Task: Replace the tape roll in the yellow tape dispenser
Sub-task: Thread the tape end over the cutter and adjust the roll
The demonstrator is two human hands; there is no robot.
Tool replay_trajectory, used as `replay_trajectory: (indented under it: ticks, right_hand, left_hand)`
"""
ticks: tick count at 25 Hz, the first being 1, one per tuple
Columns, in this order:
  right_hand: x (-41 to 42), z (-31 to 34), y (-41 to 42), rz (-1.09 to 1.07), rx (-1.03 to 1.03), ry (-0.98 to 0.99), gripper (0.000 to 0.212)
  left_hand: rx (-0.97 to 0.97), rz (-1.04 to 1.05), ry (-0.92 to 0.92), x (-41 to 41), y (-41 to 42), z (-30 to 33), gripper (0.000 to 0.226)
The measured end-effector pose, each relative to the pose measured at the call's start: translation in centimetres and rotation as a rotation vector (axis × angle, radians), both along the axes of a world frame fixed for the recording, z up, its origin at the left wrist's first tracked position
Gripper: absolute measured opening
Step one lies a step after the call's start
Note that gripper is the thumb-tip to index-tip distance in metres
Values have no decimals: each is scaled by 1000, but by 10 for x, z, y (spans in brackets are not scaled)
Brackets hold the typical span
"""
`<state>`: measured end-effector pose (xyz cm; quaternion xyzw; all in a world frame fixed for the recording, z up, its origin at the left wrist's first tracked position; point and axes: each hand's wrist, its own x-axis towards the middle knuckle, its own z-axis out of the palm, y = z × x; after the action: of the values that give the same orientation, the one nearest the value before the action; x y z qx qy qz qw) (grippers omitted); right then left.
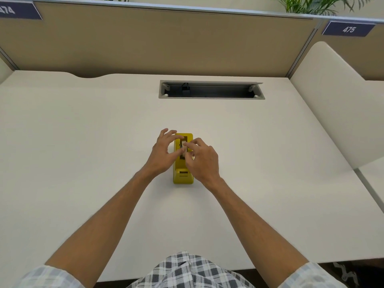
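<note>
A broad white laminate desk (83,152) fills the view, walled at twelve o'clock by a tan fabric partition (166,42), with a grey rectangular cable well (212,89) just below it. A yellow plastic tape dispenser (183,177) stands near the centre, bare desktop all round. The left hand (161,151) and right hand (200,161) meet over it, fingertips pinching a small pale tape roll (184,144) in its slot.
</note>
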<state>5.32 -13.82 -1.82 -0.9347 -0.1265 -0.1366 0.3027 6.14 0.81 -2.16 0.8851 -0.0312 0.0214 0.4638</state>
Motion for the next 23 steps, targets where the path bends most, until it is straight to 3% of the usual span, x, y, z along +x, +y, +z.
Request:
replay_trajectory:
  ticks: [5,14,19,23]
  right_hand:
    - [-1,0,1,-3,16,-10,22]
    - [-1,1,1,4,-8,-17,23]
    - [-1,0,1,-3,5,4,23]
    - [0,0,2,-5,1,-1,24]
  left_hand:
    - [104,-33,62,5,-1,0,42]
    - [52,-21,16,0,-2,2,37]
    - [41,-19,65,3,-3,4,50]
    - [110,-44,66,5,-3,3,37]
